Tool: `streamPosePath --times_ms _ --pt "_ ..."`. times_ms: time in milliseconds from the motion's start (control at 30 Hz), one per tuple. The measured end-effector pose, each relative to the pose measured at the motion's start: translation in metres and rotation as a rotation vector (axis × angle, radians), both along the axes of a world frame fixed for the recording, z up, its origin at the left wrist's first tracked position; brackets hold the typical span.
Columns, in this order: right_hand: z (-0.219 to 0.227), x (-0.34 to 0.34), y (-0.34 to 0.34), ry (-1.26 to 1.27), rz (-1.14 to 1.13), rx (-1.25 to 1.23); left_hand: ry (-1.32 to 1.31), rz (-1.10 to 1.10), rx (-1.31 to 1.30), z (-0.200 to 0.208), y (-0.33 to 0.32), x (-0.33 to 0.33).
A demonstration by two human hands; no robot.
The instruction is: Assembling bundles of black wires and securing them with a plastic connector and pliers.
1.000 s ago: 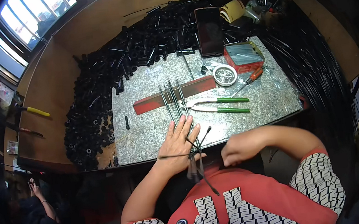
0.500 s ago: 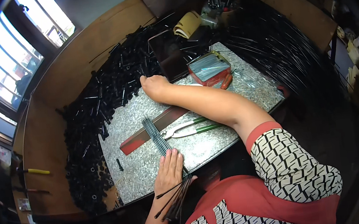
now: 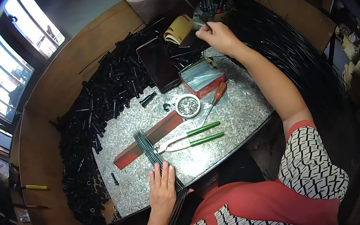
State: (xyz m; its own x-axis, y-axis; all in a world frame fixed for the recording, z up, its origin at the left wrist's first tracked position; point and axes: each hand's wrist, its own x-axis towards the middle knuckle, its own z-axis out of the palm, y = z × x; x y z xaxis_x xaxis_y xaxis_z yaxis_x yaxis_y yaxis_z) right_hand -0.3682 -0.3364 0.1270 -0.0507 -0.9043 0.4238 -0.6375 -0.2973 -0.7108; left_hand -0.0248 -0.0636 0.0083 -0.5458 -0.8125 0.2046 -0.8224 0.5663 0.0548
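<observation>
My left hand [image 3: 162,190] lies over a bundle of thin black rods [image 3: 148,149], fingers stretched out, thumb on the bundle's other side, pressing it to the speckled board [image 3: 126,183]. The rods' upper ends cross a red-brown bar [image 3: 127,154]; their other ends hang past the board's near edge. Beside the bundle lie cutting pliers [image 3: 196,136] with green handles. My right hand [image 3: 221,39] is raised at the back, beyond the red box [image 3: 213,88] of thin pale strips, thumb and fingers pinched; what they hold, if anything, I cannot make out.
A white round dish [image 3: 177,112] of small metal bits sits mid-board near an orange-handled screwdriver [image 3: 220,92]. A dark phone [image 3: 156,64] leans over heaped black parts [image 3: 81,146]. Behind are a yellow roll [image 3: 179,29] and many long black rods [image 3: 283,43]. Wooden walls [image 3: 42,155] enclose the bench.
My right hand has moved from the black parts beside the phone to the back right, uncovering the dish and the pliers' handles. My left hand stays on the rods. The view has shifted slightly.
</observation>
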Motion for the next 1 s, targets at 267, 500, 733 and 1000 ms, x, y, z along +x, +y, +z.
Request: streamPosePath --times_ms 267,500,733,1000 --pt "-0.093 -0.042 -0.108 0.195 -0.220 0.271 0.047 -0.002 0.092 0.008 0.000 -0.003" --pt "-0.134 -0.047 -0.145 -0.006 -0.275 0.260 0.100 -0.002 0.056 0.006 -0.002 -0.002" --pt "-0.072 -0.056 -0.067 -0.504 -0.111 -0.260 0.115 -0.033 0.098 0.016 -0.006 -0.004" --pt "0.035 0.091 0.015 0.666 0.407 -0.861 0.156 -0.014 0.126 0.013 -0.004 0.006"
